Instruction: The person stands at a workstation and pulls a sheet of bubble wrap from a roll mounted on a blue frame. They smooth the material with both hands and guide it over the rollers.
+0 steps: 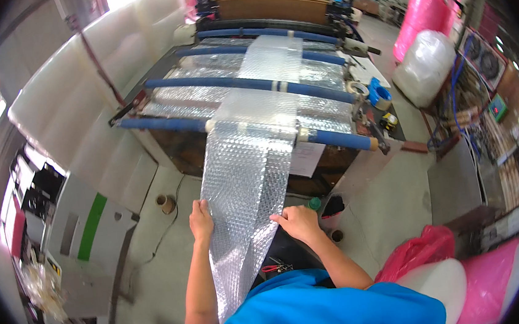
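A long strip of silvery bubble wrap runs down from the machine's rollers toward my body. My left hand is closed on its left edge. On the opposite edge, my right hand pinches the sheet, thumb pointing inward. Between the two hands the sheet hangs slightly creased, its lower end passing in front of my blue shirt. Beyond, the strip lies over a blue roller at the machine's near end and continues back across more blue rollers.
Blue tape rolls and a yellow tape measure rest at the machine's right side. Red-handled pliers lie below the sheet. Big white wrap rolls stand left; pink rolls stand far right. A cardboard core is on the floor.
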### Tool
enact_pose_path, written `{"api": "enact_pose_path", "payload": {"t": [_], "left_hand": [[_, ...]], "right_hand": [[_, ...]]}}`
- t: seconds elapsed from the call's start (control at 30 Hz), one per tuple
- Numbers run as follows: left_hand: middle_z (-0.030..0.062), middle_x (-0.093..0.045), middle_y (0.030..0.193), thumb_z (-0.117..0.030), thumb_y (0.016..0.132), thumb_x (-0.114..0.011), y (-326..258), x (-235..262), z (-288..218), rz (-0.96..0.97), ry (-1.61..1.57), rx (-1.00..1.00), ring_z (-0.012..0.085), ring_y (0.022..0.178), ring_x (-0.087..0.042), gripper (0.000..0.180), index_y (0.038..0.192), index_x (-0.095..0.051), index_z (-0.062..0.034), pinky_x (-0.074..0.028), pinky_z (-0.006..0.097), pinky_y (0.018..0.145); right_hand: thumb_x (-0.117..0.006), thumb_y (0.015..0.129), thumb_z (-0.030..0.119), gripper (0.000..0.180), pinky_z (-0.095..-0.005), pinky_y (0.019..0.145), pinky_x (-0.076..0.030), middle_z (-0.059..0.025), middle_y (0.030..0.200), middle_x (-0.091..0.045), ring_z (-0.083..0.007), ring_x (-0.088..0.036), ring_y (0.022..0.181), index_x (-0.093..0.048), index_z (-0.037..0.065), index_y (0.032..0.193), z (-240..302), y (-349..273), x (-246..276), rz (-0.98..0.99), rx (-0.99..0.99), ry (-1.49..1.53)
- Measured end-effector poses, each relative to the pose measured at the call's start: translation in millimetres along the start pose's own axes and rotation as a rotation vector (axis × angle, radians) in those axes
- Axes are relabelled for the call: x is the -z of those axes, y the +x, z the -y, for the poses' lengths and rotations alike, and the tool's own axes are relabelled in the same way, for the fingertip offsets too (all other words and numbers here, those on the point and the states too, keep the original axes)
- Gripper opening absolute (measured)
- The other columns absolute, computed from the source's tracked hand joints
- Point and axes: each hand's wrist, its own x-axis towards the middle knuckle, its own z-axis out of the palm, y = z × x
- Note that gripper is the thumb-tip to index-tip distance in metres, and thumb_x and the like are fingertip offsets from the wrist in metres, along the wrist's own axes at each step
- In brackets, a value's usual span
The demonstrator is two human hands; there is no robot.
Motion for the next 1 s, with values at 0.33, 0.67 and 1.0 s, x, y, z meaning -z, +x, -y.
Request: {"api": "enact_pose_path", "payload": {"t": [0.33, 0.67, 1.0], "left_hand": [[0.0157, -0.052, 0.071, -0.028, 0.087, -0.038, 5.8, -12.9, 27.0, 0.017, -0.135, -0.130, 0.0255, 0.062, -0.047, 0.029, 0.081, -0.045, -0.0002, -0.038, 0.035, 0.060], [0.0091, -0.048, 0.066, -0.029, 0.088, -0.038, 6.4, -21.8, 35.1, 0.008, -0.170, -0.127, 0.0166, 0.061, -0.042, 0.029, 0.082, -0.045, -0.0006, -0.037, 0.029, 0.060], [0.0052, -0.045, 0.063, -0.026, 0.087, -0.039, 2.2, -21.2, 16.5, 0.009, -0.155, -0.107, 0.0136, 0.060, -0.040, 0.026, 0.081, -0.046, -0.0016, -0.036, 0.028, 0.058]], "right_hand": [[-0.059, 0.066, 0.023, 0.015, -0.0303, 0.064, -0.040, -0.0030, 0.070, -0.052, -0.0190, -0.053, 0.069, -0.054, 0.009, 0.067, 173.5, -76.2, 117.9, -0.428, 1.608, -0.117], [-0.058, 0.066, 0.023, 0.014, -0.0314, 0.065, -0.040, -0.0025, 0.072, -0.052, -0.0189, -0.053, 0.070, -0.055, 0.009, 0.068, 211.0, -129.2, 96.8, -0.125, 1.884, -0.251], [-0.058, 0.066, 0.022, 0.014, -0.0324, 0.066, -0.040, -0.0021, 0.073, -0.053, -0.0187, -0.053, 0.071, -0.056, 0.009, 0.069, 209.5, -124.8, 98.0, -0.051, 1.933, -0.218]]}}
